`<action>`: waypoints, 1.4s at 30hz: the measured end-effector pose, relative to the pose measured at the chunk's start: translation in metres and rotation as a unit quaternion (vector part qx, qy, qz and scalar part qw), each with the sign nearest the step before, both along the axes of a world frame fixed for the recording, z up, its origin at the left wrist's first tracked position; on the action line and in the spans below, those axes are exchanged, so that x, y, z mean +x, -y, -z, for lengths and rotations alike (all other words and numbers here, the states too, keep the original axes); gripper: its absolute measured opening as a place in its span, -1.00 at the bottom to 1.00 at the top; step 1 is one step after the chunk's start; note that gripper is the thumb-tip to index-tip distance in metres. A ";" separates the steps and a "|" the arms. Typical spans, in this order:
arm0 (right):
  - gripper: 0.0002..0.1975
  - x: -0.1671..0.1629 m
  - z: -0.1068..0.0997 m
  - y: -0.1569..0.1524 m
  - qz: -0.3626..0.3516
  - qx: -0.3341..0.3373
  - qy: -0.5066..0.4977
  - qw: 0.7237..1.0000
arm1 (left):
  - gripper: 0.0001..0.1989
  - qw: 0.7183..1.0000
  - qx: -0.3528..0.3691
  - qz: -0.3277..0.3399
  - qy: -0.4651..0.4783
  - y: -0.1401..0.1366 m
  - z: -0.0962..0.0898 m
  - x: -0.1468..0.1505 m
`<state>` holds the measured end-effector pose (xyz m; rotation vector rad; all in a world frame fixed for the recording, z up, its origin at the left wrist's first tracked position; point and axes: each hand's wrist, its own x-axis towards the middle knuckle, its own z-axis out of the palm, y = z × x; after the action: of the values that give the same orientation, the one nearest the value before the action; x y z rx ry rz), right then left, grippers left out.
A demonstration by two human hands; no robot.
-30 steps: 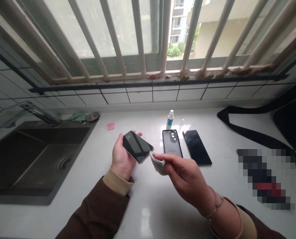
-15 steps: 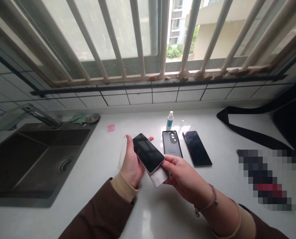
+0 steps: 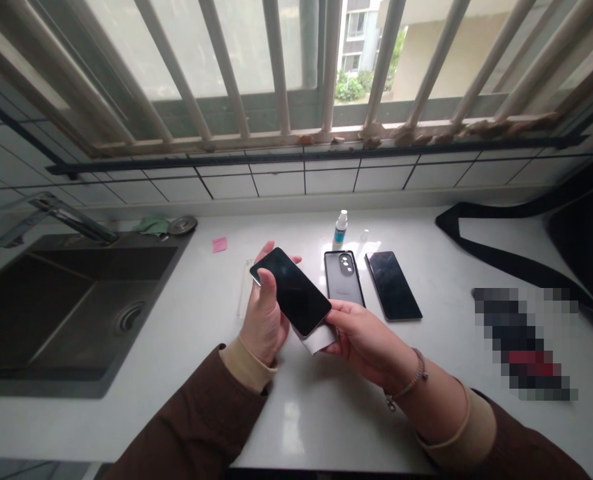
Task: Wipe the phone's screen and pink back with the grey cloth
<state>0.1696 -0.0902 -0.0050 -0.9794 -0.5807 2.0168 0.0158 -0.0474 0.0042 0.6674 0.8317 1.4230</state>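
Note:
A smartphone (image 3: 292, 291) with a dark screen is held face up and tilted above the counter. My left hand (image 3: 264, 320) is closed round its left side, the thumb over the screen's edge. At the lower right corner, my right hand (image 3: 359, 333) pinches the phone, with a pale cleaning cloth (image 3: 319, 339) under that end. Beyond my right hand lie a black phone case (image 3: 344, 280) and a second smartphone (image 3: 394, 285), screen up. Partly hidden behind my left hand is a clear phone case (image 3: 244, 290).
A small white spray bottle (image 3: 340, 228) stands at the back beside a clear cap (image 3: 365, 235). A pink sticky note (image 3: 219, 245) lies left. The sink (image 3: 174, 293) and faucet (image 3: 76, 217) are far left; a black strap (image 3: 496, 260) and a blurred-out object (image 3: 524, 343) lie right.
The phone has shifted slightly in my hands, and my left thumb now bends over the screen's edge. Less of the cloth shows below it. The whole view has tipped slightly downward.

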 end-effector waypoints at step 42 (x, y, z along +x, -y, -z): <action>-0.64 0.024 0.004 -0.013 0.190 0.184 0.127 0.956 | -0.53 0.939 -0.256 0.176 0.147 -0.001 -0.009 0.003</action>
<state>0.1937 -0.0771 -0.0086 -1.0335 -0.8045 1.3910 0.0190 -0.0461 0.0134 0.1806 0.7561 0.8967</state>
